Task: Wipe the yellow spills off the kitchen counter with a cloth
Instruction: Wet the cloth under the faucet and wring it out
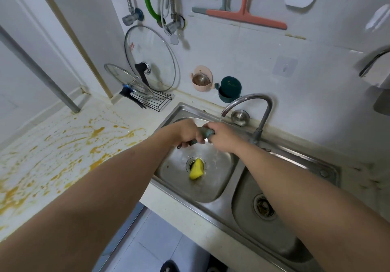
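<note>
Both hands hold a twisted grey-green cloth (207, 133) over the left sink basin (211, 187), under the faucet spout (249, 100). My left hand (185, 133) grips one end of the cloth and my right hand (221, 137) grips the other end. Yellow spills (63, 147) are spattered widely over the pale counter (130, 121) to the left of the sink. Most of the cloth is hidden inside my fists.
A yellow sponge (196, 169) lies on the left basin's drain. The right basin (263, 219) sits beside it. Glass lids in a wire rack (147, 85) stand at the counter's back. A metal pole (38, 69) rises from the counter at left. Cups hang on the wall.
</note>
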{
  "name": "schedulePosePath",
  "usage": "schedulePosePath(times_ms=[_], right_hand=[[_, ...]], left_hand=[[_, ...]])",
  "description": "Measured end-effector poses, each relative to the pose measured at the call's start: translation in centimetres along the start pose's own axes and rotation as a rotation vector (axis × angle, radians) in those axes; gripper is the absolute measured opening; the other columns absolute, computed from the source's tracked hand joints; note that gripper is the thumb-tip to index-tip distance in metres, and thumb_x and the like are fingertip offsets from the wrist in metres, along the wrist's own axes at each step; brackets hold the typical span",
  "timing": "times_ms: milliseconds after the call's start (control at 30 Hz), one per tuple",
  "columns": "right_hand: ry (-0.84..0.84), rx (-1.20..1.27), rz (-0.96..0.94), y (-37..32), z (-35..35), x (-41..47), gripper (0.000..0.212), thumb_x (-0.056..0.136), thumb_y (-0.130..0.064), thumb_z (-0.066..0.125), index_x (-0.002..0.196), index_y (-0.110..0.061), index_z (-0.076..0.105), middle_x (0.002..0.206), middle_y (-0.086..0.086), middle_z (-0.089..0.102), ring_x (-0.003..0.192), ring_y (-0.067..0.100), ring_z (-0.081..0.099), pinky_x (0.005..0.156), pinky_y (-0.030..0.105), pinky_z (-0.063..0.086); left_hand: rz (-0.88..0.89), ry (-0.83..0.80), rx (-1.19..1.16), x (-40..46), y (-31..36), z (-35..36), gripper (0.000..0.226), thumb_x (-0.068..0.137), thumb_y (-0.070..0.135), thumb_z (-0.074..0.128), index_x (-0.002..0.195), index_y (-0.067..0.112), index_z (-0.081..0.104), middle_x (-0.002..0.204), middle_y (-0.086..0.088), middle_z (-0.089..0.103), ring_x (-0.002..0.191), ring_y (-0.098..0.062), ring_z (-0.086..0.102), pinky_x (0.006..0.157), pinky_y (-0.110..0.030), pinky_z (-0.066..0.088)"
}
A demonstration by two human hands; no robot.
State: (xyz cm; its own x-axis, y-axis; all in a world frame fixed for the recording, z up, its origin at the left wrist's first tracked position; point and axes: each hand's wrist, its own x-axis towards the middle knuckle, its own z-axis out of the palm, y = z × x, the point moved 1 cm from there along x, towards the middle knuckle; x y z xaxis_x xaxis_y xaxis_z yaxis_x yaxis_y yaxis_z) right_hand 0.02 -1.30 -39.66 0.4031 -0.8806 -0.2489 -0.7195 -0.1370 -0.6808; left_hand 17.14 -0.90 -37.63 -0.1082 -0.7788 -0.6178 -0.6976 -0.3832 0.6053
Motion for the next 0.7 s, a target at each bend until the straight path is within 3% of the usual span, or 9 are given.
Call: schedulePosePath(times_ms=[100, 200, 300, 367, 400, 467, 567, 633, 700], right_hand=[[-0.053, 0.106, 0.132, -2.5, -0.4, 0.3, 0.020, 0.083, -0.007, 0.057, 0.098, -0.010, 0.070, 0.081, 0.019, 0.073, 0.074, 0.037, 0.071, 0.062, 0.041, 0.053], [-0.048, 0.301, 0.288, -4.2, -0.5, 0.2, 0.026, 0.077, -0.006, 0.058, 0.100, 0.004, 0.064, 0.078, 0.025, 0.073, 0.055, 0.028, 0.059, 0.047, 0.031, 0.041], [0.008, 0.435, 0.372, -5.0, -0.9, -0.1, 0.019, 0.080, -0.006, 0.060, 0.094, 0.005, 0.063, 0.068, 0.017, 0.064, 0.046, 0.018, 0.045, 0.043, 0.023, 0.028], [0.060, 0.499, 0.338, -5.5, -1.0, -0.3, 0.014, 0.084, -0.011, 0.064, 0.093, -0.001, 0.062, 0.071, 0.014, 0.062, 0.050, 0.018, 0.048, 0.042, 0.024, 0.032], [0.093, 0.489, 0.274, -5.6, -1.0, -0.3, 0.017, 0.083, -0.014, 0.066, 0.096, -0.004, 0.062, 0.078, 0.012, 0.065, 0.056, 0.018, 0.054, 0.045, 0.026, 0.040], [0.144, 0.280, 0.086, -5.6, -1.1, -0.3, 0.034, 0.082, -0.017, 0.066, 0.116, -0.013, 0.062, 0.102, 0.007, 0.070, 0.085, 0.021, 0.066, 0.069, 0.037, 0.057], [0.132, -0.123, -0.191, -5.3, -1.3, -1.3, 0.077, 0.090, -0.010, 0.061, 0.157, -0.030, 0.028, 0.138, 0.006, 0.052, 0.119, 0.024, 0.054, 0.098, 0.040, 0.050], [0.161, -0.350, -0.329, -5.2, -1.6, -2.0, 0.098, 0.088, -0.003, 0.061, 0.162, -0.035, 0.005, 0.148, 0.003, 0.035, 0.132, 0.024, 0.040, 0.107, 0.041, 0.044], [0.178, -0.515, -0.415, -4.6, -1.4, -2.2, 0.108, 0.085, 0.001, 0.062, 0.162, -0.035, -0.003, 0.156, -0.002, 0.019, 0.144, 0.024, 0.025, 0.116, 0.043, 0.038]], left_hand=[[0.165, 0.193, 0.312, -1.0, -0.2, -0.2, 0.034, 0.081, 0.019, 0.081, 0.109, 0.004, 0.067, 0.097, -0.015, 0.073, 0.085, -0.032, 0.070, 0.076, -0.041, 0.055], [0.326, 0.302, 0.369, -1.5, -0.7, -0.2, 0.056, 0.085, 0.015, 0.077, 0.136, 0.014, 0.056, 0.121, -0.007, 0.068, 0.109, -0.028, 0.064, 0.094, -0.039, 0.052], [0.441, 0.333, 0.350, -1.2, -1.1, -0.4, 0.020, 0.092, 0.021, 0.069, 0.111, 0.018, 0.068, 0.102, -0.001, 0.071, 0.095, -0.023, 0.065, 0.086, -0.037, 0.053], [0.400, 0.362, 0.270, -1.5, -0.8, -0.7, 0.009, 0.098, 0.019, 0.062, 0.097, 0.012, 0.068, 0.088, -0.002, 0.067, 0.079, -0.018, 0.062, 0.065, -0.025, 0.046], [0.346, 0.348, 0.165, -1.5, -0.6, -0.8, 0.012, 0.099, 0.016, 0.059, 0.092, 0.010, 0.067, 0.081, -0.003, 0.064, 0.068, -0.016, 0.057, 0.055, -0.023, 0.041], [0.207, 0.229, -0.209, -1.4, -0.7, -1.0, 0.018, 0.099, 0.012, 0.051, 0.083, 0.009, 0.061, 0.068, -0.005, 0.055, 0.049, -0.014, 0.044, 0.042, -0.024, 0.031], [-0.010, -0.033, -0.738, -1.6, -0.6, -1.8, 0.018, 0.096, 0.019, 0.041, 0.084, 0.012, 0.052, 0.063, -0.002, 0.043, 0.043, -0.010, 0.024, 0.039, -0.017, 0.016], [-0.041, -0.156, -0.854, -1.7, -0.4, -2.5, 0.024, 0.090, 0.026, 0.040, 0.078, 0.014, 0.057, 0.064, 0.002, 0.036, 0.047, -0.009, 0.015, 0.041, -0.017, 0.011], [-0.023, -0.263, -0.883, -1.9, -0.2, -3.3, 0.028, 0.084, 0.029, 0.039, 0.067, 0.015, 0.057, 0.063, 0.004, 0.030, 0.048, -0.009, 0.013, 0.045, -0.018, 0.008]])
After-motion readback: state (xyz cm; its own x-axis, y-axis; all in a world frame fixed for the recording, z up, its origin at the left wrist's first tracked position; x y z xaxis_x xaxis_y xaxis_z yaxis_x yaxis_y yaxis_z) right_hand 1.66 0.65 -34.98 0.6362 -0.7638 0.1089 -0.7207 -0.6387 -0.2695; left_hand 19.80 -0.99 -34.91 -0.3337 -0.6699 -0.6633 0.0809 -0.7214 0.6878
